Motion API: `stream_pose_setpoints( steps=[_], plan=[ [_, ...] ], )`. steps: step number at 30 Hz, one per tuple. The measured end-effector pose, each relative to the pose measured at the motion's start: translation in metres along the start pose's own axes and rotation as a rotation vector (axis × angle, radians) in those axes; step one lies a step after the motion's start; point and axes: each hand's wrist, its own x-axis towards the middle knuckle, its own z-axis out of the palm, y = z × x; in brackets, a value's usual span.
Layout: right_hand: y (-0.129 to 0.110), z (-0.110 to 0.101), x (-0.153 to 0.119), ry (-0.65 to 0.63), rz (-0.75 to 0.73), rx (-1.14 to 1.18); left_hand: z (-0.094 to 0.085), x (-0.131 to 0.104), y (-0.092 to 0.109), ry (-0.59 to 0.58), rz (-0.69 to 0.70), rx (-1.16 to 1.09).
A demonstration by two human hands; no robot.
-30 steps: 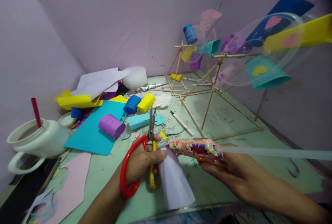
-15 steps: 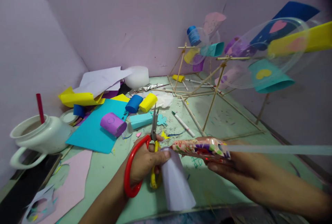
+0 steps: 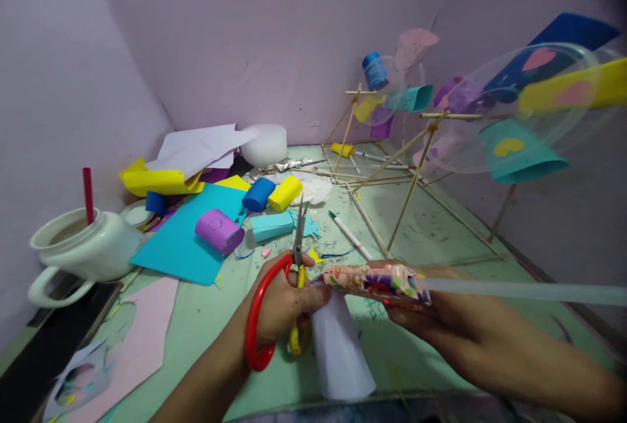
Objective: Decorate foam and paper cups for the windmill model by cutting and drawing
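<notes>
Head view. The left hand (image 3: pixel 281 309), near 7 o'clock, has a narrow grip: its thumb presses the upper, narrower end of a tapered white paper tube (image 3: pixel 340 351) at 6 o'clock. Red-and-yellow-handled metal scissors (image 3: pixel 258 318) are also hooked on this hand, blades toward 12 o'clock.

The right hand (image 3: pixel 470 338), near 4 o'clock, is closed around a floral-patterned glue gun (image 3: pixel 375 281); a translucent stick (image 3: pixel 529 290) runs from its rear toward 3 o'clock. The tip is at the tube's upper edge; contact: cannot tell.

Step in hand (judged): gluing at the tube's narrow end. Next move calls for a steady pinch, fingertips clear of the hot tip, and controlled pressure along the paper edge. Risk: loose scissors could snag the paper.

Surroundings: purple paper tube (image 3: pixel 219 232) at 8 o'clock, blue paper tube (image 3: pixel 258 194) and yellow paper tube (image 3: pixel 285 193) near 9, wooden stick frame (image 3: pixel 410 194) near 3.
</notes>
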Motion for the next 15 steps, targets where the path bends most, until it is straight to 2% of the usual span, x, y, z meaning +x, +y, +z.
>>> stream_pose_setpoints(
  steps=[4,10,15],
  plan=[
    [-0.002,-0.003,0.003,-0.097,-0.034,-0.078,0.002,0.000,0.000,-0.001,-0.012,-0.022],
    [-0.008,-0.010,0.009,-0.082,-0.133,-0.084,0.007,-0.003,0.009,0.011,-0.038,-0.023],
    [-0.008,-0.010,0.012,-0.092,-0.130,-0.099,0.010,-0.009,0.024,0.007,-0.098,0.024]
  ],
)
